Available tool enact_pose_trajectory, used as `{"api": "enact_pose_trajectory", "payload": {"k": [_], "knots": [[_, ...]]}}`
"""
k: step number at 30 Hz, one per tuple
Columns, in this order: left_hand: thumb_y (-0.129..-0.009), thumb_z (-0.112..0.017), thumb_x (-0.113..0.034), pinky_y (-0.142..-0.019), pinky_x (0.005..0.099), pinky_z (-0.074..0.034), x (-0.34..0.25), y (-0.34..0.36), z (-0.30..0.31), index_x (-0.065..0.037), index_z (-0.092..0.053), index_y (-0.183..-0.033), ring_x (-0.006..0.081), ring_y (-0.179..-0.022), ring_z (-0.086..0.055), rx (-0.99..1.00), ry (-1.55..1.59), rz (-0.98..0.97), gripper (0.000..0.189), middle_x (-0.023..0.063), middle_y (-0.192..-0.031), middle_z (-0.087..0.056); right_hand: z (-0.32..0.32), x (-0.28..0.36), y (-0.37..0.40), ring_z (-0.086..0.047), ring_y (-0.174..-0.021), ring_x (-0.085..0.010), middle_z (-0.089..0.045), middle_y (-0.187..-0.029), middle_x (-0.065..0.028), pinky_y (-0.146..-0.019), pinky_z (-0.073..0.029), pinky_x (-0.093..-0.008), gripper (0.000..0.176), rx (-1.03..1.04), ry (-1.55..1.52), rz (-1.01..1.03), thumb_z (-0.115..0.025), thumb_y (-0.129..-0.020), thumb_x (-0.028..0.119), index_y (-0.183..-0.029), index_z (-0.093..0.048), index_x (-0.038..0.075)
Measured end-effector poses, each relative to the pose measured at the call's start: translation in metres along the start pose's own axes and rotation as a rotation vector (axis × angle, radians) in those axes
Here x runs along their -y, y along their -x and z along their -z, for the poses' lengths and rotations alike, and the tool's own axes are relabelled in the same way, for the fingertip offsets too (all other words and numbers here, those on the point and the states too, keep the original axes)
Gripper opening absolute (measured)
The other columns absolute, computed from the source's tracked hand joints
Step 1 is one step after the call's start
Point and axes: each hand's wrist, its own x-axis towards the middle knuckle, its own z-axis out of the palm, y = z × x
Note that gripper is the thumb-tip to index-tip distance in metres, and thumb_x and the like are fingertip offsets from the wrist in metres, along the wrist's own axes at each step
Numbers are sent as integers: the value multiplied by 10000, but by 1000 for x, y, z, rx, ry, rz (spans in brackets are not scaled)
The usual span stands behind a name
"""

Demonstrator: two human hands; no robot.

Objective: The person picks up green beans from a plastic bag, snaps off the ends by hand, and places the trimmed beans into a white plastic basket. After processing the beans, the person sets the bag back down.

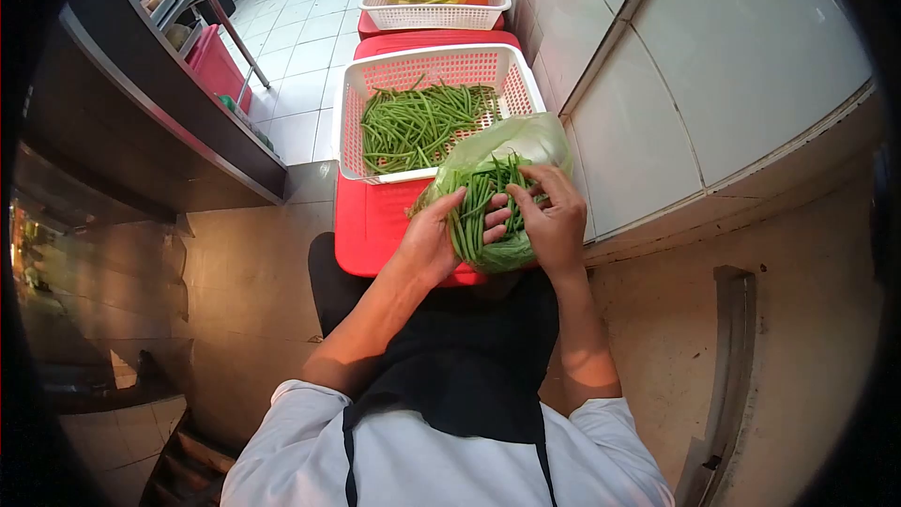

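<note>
Currently, your left hand (439, 230) cups thin green beans (474, 221), half-open; your right hand (552, 216) grips them narrowly by fingertips. A translucent green plastic bag (542, 136) overlaps the near-right corner of the white perforated plastic basket (434, 51). Open room: the red plastic surface's (361, 244) near-left corner.

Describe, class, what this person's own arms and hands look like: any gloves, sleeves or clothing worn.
The left hand and right hand are gloveless, and both forearms are uncovered. Plain white short sleeves end near the elbows. A black apron with thin dark straps overlies the white shirt.
</note>
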Motion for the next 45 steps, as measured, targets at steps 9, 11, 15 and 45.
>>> {"api": "enact_pose_trajectory", "payload": {"k": [9,11,15,45], "knots": [[-1027,-359,-149,-1048,452,-525,1,-6,6,48,-464,-1417,309,-1199,-637,107,70,-26,450,208,-1331,-619,-10,15,21,-651,-1063,-337,-696,-1131,-136,-942,-509,-454,164,3,210,274,-832,-766,108,-852,-718,28],[-1007,-372,-136,-1052,446,-519,4,-7,10,45,-483,-1404,298,-1197,-637,94,29,-29,451,195,-1335,-623,-13,16,23,-644,-1087,-339,-695,-1143,-142,-971,-497,-455,154,5,193,209,-828,-767,102,-840,-715,28],[-961,-427,-76,-1082,471,-499,2,-2,7,17,-483,-1408,315,-1198,-637,39,42,-38,460,199,-1328,-618,-15,8,23,-636,-1111,-337,-691,-1178,-151,-974,-495,-440,131,14,87,87,-808,-784,90,-836,-708,23],[-1049,-496,-198,-1074,429,-504,13,-12,11,21,-482,-1438,257,-1187,-652,171,-40,-74,447,153,-1310,-658,-8,7,17,-593,-1229,-393,-633,-1328,-185,-1044,-472,-489,144,-142,292,160,-754,-839,84,-954,-718,5]]}}
